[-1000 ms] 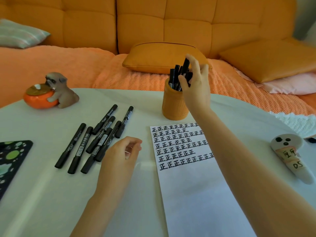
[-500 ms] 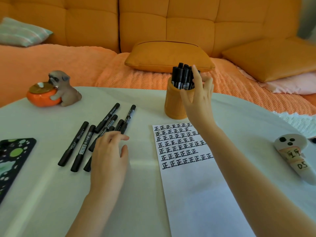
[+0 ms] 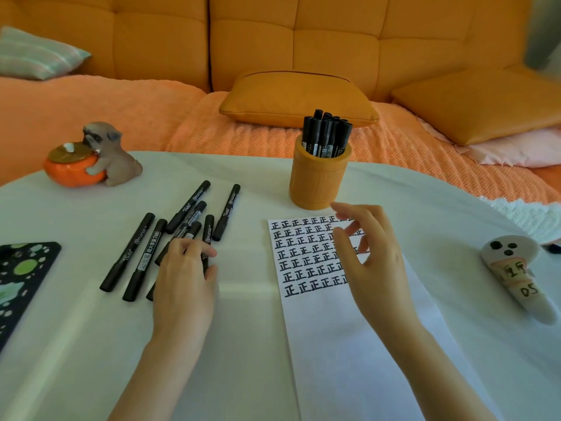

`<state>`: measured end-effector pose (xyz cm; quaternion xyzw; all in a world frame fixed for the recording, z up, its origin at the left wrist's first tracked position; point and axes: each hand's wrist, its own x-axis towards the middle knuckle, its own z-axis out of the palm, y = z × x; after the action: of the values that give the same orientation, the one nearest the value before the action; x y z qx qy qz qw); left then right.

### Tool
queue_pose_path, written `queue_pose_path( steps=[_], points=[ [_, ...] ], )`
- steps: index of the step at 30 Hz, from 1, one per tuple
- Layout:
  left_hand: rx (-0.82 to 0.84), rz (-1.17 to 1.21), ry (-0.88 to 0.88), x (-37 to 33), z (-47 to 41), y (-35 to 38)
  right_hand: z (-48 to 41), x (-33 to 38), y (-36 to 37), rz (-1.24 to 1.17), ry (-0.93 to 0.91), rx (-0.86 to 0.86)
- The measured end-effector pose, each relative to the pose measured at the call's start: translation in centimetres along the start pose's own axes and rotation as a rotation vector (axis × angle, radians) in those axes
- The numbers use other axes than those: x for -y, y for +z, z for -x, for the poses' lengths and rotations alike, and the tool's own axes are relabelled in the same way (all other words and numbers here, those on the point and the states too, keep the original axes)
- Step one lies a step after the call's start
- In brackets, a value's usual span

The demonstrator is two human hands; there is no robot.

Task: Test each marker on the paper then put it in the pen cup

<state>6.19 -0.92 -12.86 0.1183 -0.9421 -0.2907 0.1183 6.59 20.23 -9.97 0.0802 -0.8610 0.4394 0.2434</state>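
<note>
Head view: left fingers (image 3: pixel 198 252) curl round a marker (image 3: pixel 208 227); right fingers (image 3: pixel 349 210) spread above paper (image 3: pixel 334 344)

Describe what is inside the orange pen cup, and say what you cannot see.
The pen cup holds a bunch of black capped markers, upper ends poking above its rim. Its wall hides their lower parts and the bottom; the exact count is unclear.
</note>
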Motion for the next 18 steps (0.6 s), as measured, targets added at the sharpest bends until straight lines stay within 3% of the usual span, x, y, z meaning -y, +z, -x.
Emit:
queue_pose_path(
  steps=[7, 12, 18],
  points=[
    [-0.043, 0.059, 0.011, -0.2, 0.6, -0.8, 2.1, 0.1, 0.1, -0.113, 0.138, -0.012],
    [-0.131, 0.311, 0.129, -0.9, 1.0, -1.5, 2.4, 0.5, 0.6, -0.205, 0.278, 0.015],
    [0.228, 0.654, 0.123, -2.4, 1.9, -1.0, 2.0, 1.1, 1.2, -0.512, 0.554, 0.201]
  ],
)
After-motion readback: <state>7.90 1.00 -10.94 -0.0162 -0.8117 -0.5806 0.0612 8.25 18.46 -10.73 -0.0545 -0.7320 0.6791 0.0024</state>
